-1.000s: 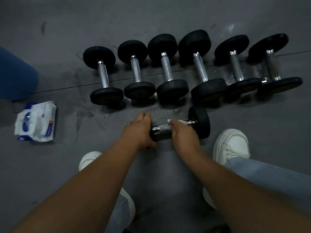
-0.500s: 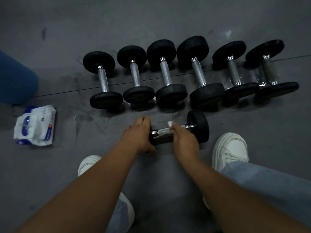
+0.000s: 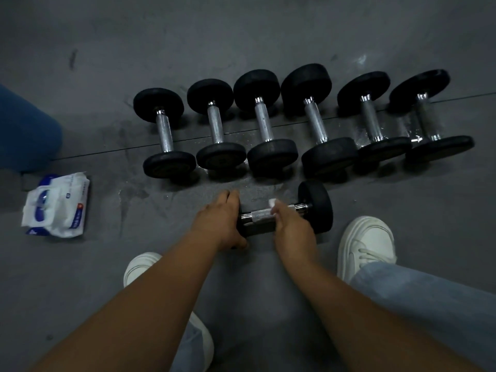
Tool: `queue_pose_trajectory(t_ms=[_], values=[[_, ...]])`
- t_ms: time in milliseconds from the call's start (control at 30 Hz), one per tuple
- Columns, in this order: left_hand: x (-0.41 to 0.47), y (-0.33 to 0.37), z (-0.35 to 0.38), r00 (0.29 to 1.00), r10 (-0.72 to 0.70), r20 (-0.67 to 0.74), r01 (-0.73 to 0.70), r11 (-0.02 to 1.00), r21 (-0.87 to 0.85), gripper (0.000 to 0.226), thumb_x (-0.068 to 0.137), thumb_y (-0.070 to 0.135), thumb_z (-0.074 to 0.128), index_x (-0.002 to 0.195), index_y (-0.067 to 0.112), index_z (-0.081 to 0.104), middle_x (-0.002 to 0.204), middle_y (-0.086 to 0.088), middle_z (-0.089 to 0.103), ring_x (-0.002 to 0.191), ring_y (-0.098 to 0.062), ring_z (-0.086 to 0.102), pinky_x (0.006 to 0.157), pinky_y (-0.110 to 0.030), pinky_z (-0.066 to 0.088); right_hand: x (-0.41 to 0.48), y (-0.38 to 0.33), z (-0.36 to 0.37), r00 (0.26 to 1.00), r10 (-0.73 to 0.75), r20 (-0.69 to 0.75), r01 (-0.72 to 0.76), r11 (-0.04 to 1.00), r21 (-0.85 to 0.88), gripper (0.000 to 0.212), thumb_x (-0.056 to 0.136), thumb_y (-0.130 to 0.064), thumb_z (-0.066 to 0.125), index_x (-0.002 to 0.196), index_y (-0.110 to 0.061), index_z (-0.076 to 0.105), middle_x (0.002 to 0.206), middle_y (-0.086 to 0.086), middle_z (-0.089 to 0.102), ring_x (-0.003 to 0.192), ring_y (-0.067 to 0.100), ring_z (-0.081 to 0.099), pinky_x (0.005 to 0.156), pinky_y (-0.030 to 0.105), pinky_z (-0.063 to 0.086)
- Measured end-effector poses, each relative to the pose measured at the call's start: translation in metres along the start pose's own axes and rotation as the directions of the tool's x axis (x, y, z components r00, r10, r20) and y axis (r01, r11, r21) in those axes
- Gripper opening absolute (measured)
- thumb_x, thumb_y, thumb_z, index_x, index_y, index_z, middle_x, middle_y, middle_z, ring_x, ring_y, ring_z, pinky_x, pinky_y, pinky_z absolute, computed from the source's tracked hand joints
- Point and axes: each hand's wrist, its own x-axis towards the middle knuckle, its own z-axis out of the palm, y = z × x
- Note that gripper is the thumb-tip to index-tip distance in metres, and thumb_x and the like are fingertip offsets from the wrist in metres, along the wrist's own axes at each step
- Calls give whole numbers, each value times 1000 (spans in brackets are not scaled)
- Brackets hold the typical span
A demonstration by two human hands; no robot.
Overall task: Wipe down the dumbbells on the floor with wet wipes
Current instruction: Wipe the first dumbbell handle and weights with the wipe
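Observation:
A small dumbbell (image 3: 316,205) with black round ends and a chrome handle lies crosswise on the grey floor just in front of me. My left hand (image 3: 220,221) wraps over its left end and covers most of it. My right hand (image 3: 291,225) holds a white wet wipe (image 3: 272,203) around the handle; only a corner of the wipe shows above my fingers. Beyond, several black dumbbells (image 3: 264,122) lie side by side in a row, handles pointing away from me.
A white and blue pack of wet wipes (image 3: 57,206) lies on the floor at the left. A blue object (image 3: 24,130) stands at the left edge. My white shoes (image 3: 366,245) flank the dumbbell. Wet patches mark the floor (image 3: 402,30) near the row.
My right hand has slid a little along the handle with the wipe. The left hand stays on the dumbbell's left end. The view has shifted slightly.

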Motion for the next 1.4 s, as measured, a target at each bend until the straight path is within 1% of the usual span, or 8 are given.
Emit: queue_pose_trajectory(t_ms=[100,233,600,733,967,1067,1200,1400], values=[[0,0,0,1000,4,0,-4,1000,-18,121,61,42,85,153,17,11,152,-4,25,129,-30,45,103,-42,41,-20,-12,6,970,-154,189,161,987,-18,27,99,-32,39,119,-33,57,103,-3,67,96,26,63,72,24,46],[0,0,1,1000,-2,-2,2,1000,-2,126,57,43,88,153,17,11,150,-3,26,129,-30,46,101,-41,42,1,6,2,999,42,29,-44,996,72,18,97,-44,41,105,-40,56,86,-10,62,93,20,63,76,27,43],[0,-1,1,1000,-15,1,15,1000,-16,123,56,41,88,151,19,14,149,-1,28,125,-31,48,99,-44,45,-8,-3,-3,973,-183,142,200,973,-114,33,100,-38,34,131,-40,44,113,-4,66,103,23,62,73,25,40],[0,-2,2,1000,-8,-1,8,1000,-6,126,56,42,89,153,17,12,151,-3,26,128,-31,46,103,-42,43,6,-1,-8,1000,-24,8,25,998,-53,26,100,-32,40,121,-35,55,108,3,69,100,27,64,82,31,48],[2,-2,3,1000,-10,-2,10,1000,4,124,54,42,89,151,17,16,148,-3,29,126,-31,49,99,-41,46,6,0,-8,998,-56,7,57,992,-117,27,98,-32,39,121,-35,52,104,5,69,97,30,65,78,33,49],[2,-2,2,1000,-5,-7,5,1000,7,123,56,41,88,151,17,14,150,-3,28,126,-31,49,97,-40,45,-5,-6,-4,957,-240,165,272,938,-214,31,97,-31,41,126,-38,48,110,1,68,99,29,64,78,33,49],[1,-1,1,1000,-10,2,10,1000,8,125,55,43,90,151,18,14,148,-3,29,125,-31,49,97,-40,44,9,1,-18,993,-116,38,120,981,-152,22,98,-26,40,115,-33,53,103,5,68,95,32,64,79,37,51],[1,-2,0,1000,-5,25,5,1000,-9,129,55,42,91,152,16,11,149,-3,24,119,-31,53,91,-39,49,17,-9,-11,961,-123,246,238,820,-521,49,91,-8,47,137,-21,36,131,8,45,103,32,60,75,39,48]])
